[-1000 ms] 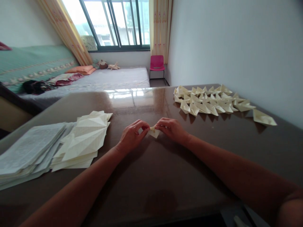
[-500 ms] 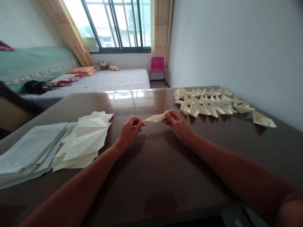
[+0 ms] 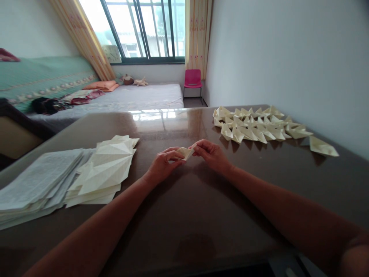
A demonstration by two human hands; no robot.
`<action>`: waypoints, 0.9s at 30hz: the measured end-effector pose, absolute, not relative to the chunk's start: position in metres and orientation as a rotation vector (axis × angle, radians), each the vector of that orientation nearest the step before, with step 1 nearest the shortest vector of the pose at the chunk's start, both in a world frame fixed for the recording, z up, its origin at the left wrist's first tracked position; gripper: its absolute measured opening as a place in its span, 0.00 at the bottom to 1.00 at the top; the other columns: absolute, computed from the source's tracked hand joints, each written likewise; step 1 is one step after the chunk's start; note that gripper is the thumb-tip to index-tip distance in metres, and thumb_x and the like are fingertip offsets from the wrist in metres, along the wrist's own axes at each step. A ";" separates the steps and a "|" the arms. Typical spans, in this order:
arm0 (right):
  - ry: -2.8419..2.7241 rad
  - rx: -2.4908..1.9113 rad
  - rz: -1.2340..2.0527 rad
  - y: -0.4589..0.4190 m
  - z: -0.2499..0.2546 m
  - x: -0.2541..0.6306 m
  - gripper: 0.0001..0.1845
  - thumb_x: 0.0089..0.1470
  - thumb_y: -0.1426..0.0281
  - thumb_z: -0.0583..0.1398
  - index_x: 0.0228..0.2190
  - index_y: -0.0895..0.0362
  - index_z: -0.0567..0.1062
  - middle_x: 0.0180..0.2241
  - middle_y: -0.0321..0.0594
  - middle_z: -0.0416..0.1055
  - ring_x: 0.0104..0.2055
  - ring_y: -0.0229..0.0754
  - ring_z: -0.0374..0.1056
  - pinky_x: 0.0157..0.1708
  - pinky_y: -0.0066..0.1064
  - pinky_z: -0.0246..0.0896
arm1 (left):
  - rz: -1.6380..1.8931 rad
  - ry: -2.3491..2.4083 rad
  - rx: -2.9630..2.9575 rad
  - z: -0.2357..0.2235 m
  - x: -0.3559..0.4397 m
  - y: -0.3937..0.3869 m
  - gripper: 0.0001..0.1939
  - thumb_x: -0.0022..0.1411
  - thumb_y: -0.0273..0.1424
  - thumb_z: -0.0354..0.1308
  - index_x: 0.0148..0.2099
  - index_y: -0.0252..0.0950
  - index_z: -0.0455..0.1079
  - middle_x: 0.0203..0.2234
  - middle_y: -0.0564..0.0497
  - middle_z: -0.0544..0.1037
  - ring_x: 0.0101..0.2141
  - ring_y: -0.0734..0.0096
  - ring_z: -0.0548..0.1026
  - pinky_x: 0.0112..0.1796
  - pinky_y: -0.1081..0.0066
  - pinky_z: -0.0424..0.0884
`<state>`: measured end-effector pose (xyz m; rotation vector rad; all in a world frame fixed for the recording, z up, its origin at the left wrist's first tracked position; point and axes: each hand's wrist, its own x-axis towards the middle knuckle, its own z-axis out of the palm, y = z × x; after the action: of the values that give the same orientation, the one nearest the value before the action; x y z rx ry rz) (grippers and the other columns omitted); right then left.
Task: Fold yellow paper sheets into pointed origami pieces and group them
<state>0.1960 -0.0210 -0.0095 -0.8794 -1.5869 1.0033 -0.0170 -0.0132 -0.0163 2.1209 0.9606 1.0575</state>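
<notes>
Between my two hands is a small cream folded-paper boat (image 3: 186, 153), held just above the brown table (image 3: 184, 207). My left hand (image 3: 167, 161) is closed on its left side, fingers over the paper and thumb below, hiding much of that end. With thumb and fingertips, my right hand (image 3: 209, 152) pinches the right tip. Rows of similar cream folded-paper pieces (image 3: 253, 125) stand at the far right of the table. One such piece (image 3: 323, 147) sits at the right end, nearer the wall.
Left of my hands lies a pile of creased cream paper sheets (image 3: 111, 161), overlapping a thick stack of greyish printed sheets (image 3: 40, 177). Past the table are a bed (image 3: 155, 94), a pink chair (image 3: 192, 79) and a window. A white wall (image 3: 288, 54) runs along the right.
My hands have come closer together and slightly lower. The left fingers now cover more of the folded paper, which looks shorter and more bunched than before.
</notes>
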 end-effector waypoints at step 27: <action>-1.439 -0.969 1.257 -0.025 -0.013 0.191 0.18 0.35 0.63 0.71 0.27 0.58 0.73 0.21 0.29 0.66 0.23 0.31 0.56 0.24 0.26 0.50 | 0.980 1.294 2.091 -0.003 -0.007 -0.025 0.15 0.52 0.42 0.62 0.30 0.34 0.70 0.22 0.58 0.72 0.23 0.79 0.64 0.25 0.78 0.60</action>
<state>0.1912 -0.0245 -0.0129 -0.9686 -1.4387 1.2573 -0.0072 -0.0250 -0.0034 2.0909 1.2936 0.9802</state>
